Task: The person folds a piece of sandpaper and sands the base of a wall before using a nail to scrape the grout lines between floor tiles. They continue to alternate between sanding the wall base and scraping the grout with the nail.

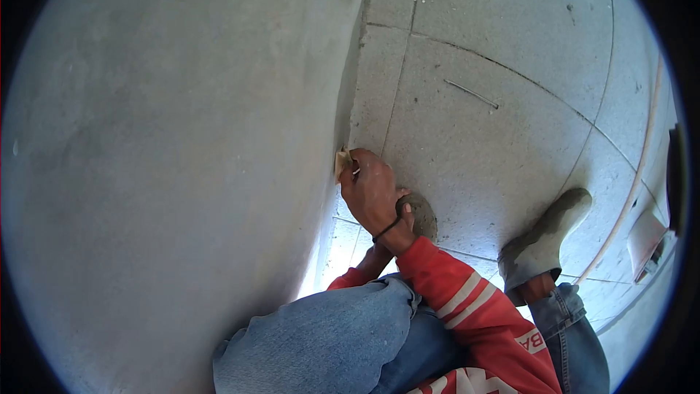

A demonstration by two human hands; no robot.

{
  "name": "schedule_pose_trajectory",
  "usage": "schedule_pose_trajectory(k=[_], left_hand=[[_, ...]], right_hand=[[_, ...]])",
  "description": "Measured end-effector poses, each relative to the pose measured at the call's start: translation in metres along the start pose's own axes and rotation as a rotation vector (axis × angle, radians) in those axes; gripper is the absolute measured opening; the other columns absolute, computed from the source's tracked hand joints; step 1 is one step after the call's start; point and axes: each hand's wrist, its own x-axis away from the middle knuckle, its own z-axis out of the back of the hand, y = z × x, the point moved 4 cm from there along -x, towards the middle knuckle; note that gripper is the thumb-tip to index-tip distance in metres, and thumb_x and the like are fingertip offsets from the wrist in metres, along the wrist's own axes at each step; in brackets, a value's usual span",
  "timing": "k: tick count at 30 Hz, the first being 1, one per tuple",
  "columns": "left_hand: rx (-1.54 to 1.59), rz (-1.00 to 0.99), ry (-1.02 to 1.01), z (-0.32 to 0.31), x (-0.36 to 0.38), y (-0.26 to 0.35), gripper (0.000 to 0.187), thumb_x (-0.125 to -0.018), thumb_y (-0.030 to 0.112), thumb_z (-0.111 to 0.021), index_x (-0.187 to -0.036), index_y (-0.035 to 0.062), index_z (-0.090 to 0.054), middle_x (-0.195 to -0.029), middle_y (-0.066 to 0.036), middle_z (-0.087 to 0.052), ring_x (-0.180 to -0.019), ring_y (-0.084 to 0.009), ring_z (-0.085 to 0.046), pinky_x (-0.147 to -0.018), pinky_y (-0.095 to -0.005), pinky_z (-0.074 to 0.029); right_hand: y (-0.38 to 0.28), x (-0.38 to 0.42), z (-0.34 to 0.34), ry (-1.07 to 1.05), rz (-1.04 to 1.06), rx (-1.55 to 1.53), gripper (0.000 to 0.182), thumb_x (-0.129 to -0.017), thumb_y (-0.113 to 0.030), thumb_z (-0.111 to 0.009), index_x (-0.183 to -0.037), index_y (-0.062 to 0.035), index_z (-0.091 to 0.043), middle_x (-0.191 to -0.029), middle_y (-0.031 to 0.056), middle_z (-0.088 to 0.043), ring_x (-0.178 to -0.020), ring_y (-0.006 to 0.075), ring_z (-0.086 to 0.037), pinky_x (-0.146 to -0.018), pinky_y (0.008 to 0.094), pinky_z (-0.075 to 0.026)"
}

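Observation:
My right hand (370, 188), with a dark band at its wrist, pinches a small tan, flat piece (342, 165) at the line where the wall (219, 117) meets the tiled floor (467, 153). Beneath the right wrist, my left hand (407, 209) is mostly hidden. Only a few of its fingertips show, beside a rounded grey-brown thing (424, 219) that I cannot make out fully. Whether the left hand holds anything cannot be seen. The forearms cross, both in red sleeves.
A thin metal rod or nail (472, 93) lies on the floor. My muddy grey boot (547, 237) stands at the right, and my jeans-covered knee (321, 335) is close to the wall. A hose (633, 197) curves along the right, near a pale object (646, 242).

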Motion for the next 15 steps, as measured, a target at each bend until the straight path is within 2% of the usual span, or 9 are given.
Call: schedule_pose_trajectory(k=[6,7,10,11,13,15], left_hand=[[-0.039,-0.12,0.074,0.013,-0.006,0.009,0.044,-0.096,0.035,-0.067,-0.124,0.0009,-0.064,-0.12,-0.018,-0.065,-0.117,-0.0351,-0.06,-0.109,-0.0474,-0.042],[-0.045,-0.141,0.083,0.015,-0.007,0.012,0.045,-0.096,0.036,-0.068,-0.124,0.0008,-0.064,-0.12,-0.018,-0.065,-0.117,-0.0352,-0.06,-0.108,-0.0474,-0.042],[-0.058,-0.208,0.108,0.014,-0.013,0.018,0.046,-0.095,0.037,-0.069,-0.124,0.0005,-0.064,-0.119,-0.018,-0.065,-0.116,-0.0353,-0.06,-0.107,-0.0472,-0.043],[-0.064,-0.228,0.116,0.013,-0.014,0.02,0.047,-0.095,0.037,-0.069,-0.124,0.0004,-0.064,-0.119,-0.019,-0.065,-0.116,-0.0354,-0.06,-0.107,-0.0472,-0.043],[-0.076,-0.266,0.126,0.014,-0.014,0.023,0.048,-0.095,0.038,-0.069,-0.124,0.0002,-0.064,-0.119,-0.019,-0.065,-0.116,-0.0355,-0.06,-0.106,-0.0471,-0.043],[-0.088,-0.306,0.134,0.014,-0.013,0.024,0.049,-0.094,0.039,-0.07,-0.124,0.0,-0.064,-0.119,-0.019,-0.065,-0.115,-0.0356,-0.061,-0.105,-0.047,-0.044]], right_hand=[[-0.025,-0.055,0.033,0.179,0.018,-0.115,0.02,-0.089,-0.007,-0.069,-0.104,0.0055,-0.07,-0.09,0.025,-0.073,-0.08,0.0422,-0.073,-0.075,0.0492,-0.058],[-0.026,-0.064,0.033,0.216,0.069,-0.027,0.017,-0.09,-0.009,-0.069,-0.101,0.0043,-0.07,-0.09,0.0262,-0.072,-0.081,0.0428,-0.072,-0.073,0.0503,-0.057],[-0.02,-0.053,0.016,0.147,0.075,0.127,0.015,-0.091,-0.01,-0.069,-0.098,0.0038,-0.069,-0.089,0.0266,-0.072,-0.081,0.0444,-0.072,-0.072,0.0506,-0.057],[-0.015,-0.041,0.012,0.145,0.078,0.129,0.015,-0.091,-0.01,-0.069,-0.098,0.0038,-0.069,-0.089,0.0266,-0.072,-0.081,0.0444,-0.072,-0.072,0.0506,-0.057],[-0.005,-0.016,0.002,-0.009,0.008,0.152,0.014,-0.091,-0.009,-0.069,-0.096,0.0036,-0.069,-0.089,0.0273,-0.072,-0.082,0.0459,-0.072,-0.072,0.051,-0.057],[-0.004,-0.015,0.011,-0.008,-0.009,0.063,0.014,-0.091,-0.009,-0.069,-0.097,0.0035,-0.069,-0.088,0.0275,-0.072,-0.082,0.0463,-0.072,-0.073,0.0516,-0.057]])
